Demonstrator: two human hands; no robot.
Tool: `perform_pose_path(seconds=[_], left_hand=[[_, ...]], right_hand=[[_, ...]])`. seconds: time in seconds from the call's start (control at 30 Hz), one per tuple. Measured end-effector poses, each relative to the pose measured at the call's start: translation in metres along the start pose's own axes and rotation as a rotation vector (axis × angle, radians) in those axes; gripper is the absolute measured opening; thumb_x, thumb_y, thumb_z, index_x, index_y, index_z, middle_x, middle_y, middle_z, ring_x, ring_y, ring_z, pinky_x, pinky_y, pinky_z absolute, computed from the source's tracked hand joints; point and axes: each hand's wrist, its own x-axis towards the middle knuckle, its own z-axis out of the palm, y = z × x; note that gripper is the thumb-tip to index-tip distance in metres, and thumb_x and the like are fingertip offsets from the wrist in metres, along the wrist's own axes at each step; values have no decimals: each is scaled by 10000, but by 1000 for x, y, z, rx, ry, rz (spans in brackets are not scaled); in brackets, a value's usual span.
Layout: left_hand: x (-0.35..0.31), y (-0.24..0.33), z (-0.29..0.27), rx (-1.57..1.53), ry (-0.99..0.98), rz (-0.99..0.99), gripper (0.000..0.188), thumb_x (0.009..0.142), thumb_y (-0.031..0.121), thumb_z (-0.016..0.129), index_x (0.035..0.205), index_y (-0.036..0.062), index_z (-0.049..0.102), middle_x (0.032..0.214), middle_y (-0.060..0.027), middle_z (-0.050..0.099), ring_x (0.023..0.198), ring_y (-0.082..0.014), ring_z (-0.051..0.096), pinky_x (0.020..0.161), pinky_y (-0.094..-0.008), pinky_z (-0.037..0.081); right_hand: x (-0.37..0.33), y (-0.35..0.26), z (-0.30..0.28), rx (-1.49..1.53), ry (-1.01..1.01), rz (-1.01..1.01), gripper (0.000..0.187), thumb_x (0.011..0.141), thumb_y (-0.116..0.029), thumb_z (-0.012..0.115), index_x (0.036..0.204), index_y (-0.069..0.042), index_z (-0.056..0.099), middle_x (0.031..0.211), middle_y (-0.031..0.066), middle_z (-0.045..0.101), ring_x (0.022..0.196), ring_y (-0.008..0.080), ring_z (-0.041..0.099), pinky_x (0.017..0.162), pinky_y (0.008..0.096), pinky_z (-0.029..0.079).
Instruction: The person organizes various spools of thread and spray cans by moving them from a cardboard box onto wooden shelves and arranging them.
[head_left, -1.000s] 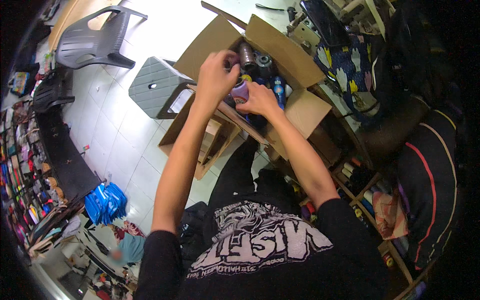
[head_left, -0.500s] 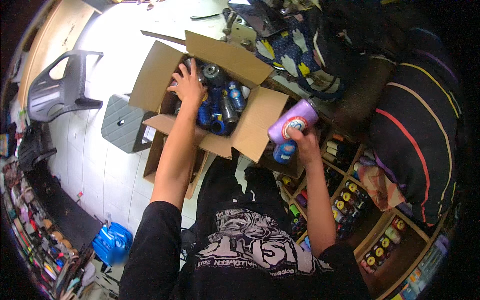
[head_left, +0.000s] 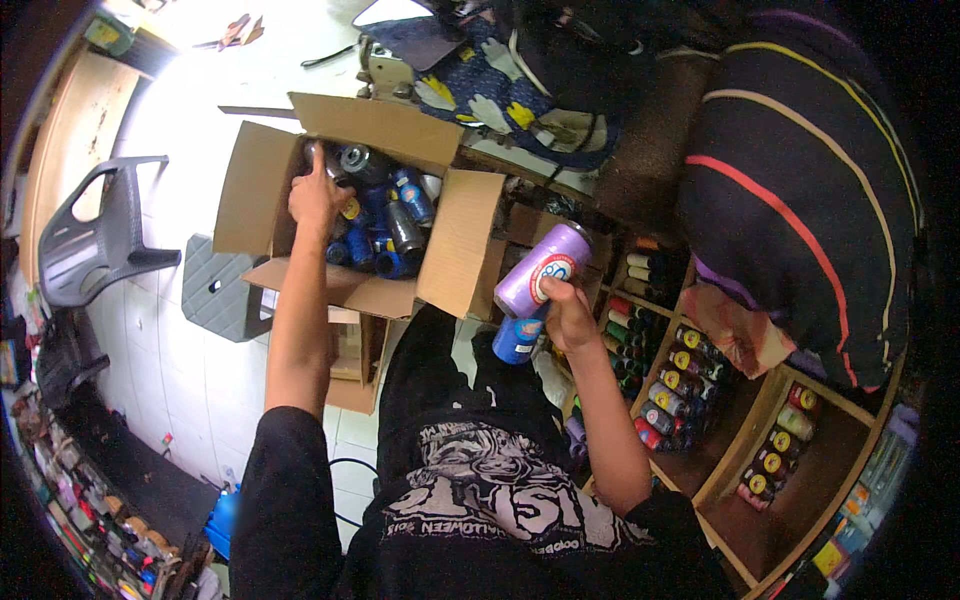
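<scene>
Count at the right hand (head_left: 568,316): two, one purple spool (head_left: 519,286) and one blue spool (head_left: 516,343), right of centre in the frame. That hand grips the purple spool; its hold on the blue spool, directly beneath, is hidden. One cardboard box (head_left: 462,240), four flaps spread, stands upper left of centre, containing blue and dark spools (head_left: 405,228); overlap prevents a full count. The left hand (head_left: 316,200) is inside, fingers extended among them; whether it grips anything cannot be told. One grey stool (head_left: 232,312) and one grey chair (head_left: 112,240) stand at left on white floor tiles (head_left: 185,375). A compartmented wooden shelf (head_left: 828,452) occupies lower right. Spools are cylindrical; the stool top is patterned; black cloth (head_left: 790,175), upper right, bears coloured stripes.
</scene>
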Motion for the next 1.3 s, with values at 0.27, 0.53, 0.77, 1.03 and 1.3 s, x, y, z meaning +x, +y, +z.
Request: perform_pose_path(seconds=[0.27,0.53,0.77,1.03,1.3], left_hand=[[-26,-7,-40,-197,-4,114,918,625,429,671,1382,204,205,940,-262,609,854,-411,606,763,-452,487],[-163,-4,-107,-1519,-696,183,672,784,509,496,1242,28,400,1055,-132,564,747,-185,606,596,-309,523],[-286,76,-91,-1840,-1126,256,933,610,392,672,1378,80,245,1336,-114,371,1220,-249,397,1031,-369,313],[-332,133,-75,-1693,-1293,472,901,636,395,691,1356,46,278,1312,-122,408,1213,-258,405,1025,-376,323],[-359,196,-60,-1314,-1666,717,835,701,356,648,1379,93,238,1267,-103,445,1096,-271,503,869,-406,471]], right_hand=[[-10,-8,1,142,-68,43,526,721,-356,642,1126,-59,485,1013,67,575,970,199,553,887,375,426],[-54,-23,22,292,-225,21,561,737,-369,625,1167,-39,480,1027,67,578,959,186,564,871,347,440],[-120,-59,29,433,-139,-140,430,813,-351,573,1112,-52,494,1014,64,589,947,178,571,858,353,446],[-182,-40,-42,751,175,-300,360,800,-303,603,1081,-99,509,998,46,589,949,195,570,866,385,449],[-314,-78,-150,253,1022,-607,348,702,-291,705,923,-65,562,775,53,604,562,146,574,518,278,495]])
